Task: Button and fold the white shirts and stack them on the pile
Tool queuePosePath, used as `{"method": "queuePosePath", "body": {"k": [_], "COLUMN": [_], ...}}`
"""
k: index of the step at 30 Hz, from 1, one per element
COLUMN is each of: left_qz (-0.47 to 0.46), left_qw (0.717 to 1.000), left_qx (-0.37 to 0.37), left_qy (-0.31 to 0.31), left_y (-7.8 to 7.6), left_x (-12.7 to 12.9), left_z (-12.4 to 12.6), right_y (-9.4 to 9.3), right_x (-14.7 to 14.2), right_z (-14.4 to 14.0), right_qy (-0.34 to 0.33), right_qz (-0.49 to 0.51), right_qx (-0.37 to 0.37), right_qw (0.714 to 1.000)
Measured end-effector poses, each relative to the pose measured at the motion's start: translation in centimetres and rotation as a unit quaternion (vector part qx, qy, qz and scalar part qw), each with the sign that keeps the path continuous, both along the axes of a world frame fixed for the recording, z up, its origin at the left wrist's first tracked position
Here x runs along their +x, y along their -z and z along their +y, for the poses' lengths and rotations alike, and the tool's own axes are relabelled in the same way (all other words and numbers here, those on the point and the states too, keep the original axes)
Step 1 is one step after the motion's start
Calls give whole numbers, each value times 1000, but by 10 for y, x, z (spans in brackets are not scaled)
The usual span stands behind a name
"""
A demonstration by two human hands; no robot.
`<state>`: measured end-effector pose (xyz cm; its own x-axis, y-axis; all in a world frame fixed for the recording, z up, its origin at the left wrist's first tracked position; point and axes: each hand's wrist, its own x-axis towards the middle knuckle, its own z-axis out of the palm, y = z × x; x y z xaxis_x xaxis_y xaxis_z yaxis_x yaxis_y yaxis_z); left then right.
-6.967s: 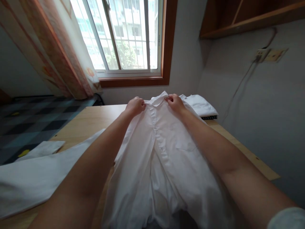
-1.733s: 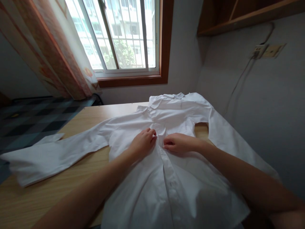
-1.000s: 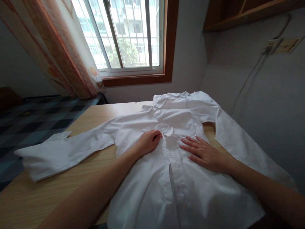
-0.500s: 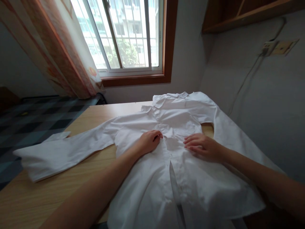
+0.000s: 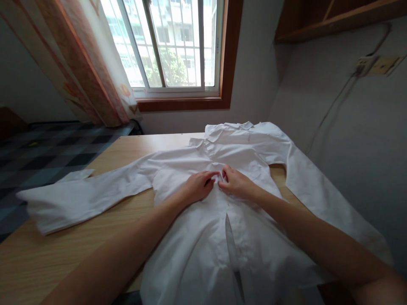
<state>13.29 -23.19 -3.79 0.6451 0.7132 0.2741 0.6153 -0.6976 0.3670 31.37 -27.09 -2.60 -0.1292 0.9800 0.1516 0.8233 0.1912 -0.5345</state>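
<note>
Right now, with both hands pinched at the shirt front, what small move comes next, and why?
Probably finish closing that button: the left hand and right hand meet at the placket of the white shirt, which lies flat on the table and gapes open below them.

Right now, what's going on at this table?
A person has a white shirt spread front-up on a wooden table by the window, sleeves out to both sides. The left hand and right hand meet at the button strip on the chest, pinching the fabric. Lower down, the shirt front gapes open.
</note>
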Motion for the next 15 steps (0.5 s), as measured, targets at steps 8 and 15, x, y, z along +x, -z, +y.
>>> {"method": "queuePosePath", "body": {"k": [8, 15], "left_qz": [-3, -105], "left_qw": [1000, 994], "left_qx": [-16, -33], "left_qy": [-10, -12], "left_y": [-4, 1], "left_x": [1, -2], "left_z": [-3, -2], "right_y": [-3, -8], "right_x": [7, 10], "right_z": [-5, -6], "right_qy": [8, -6], "right_qz": [70, 187], "right_qx": [-28, -93], "right_qw": [997, 978]}}
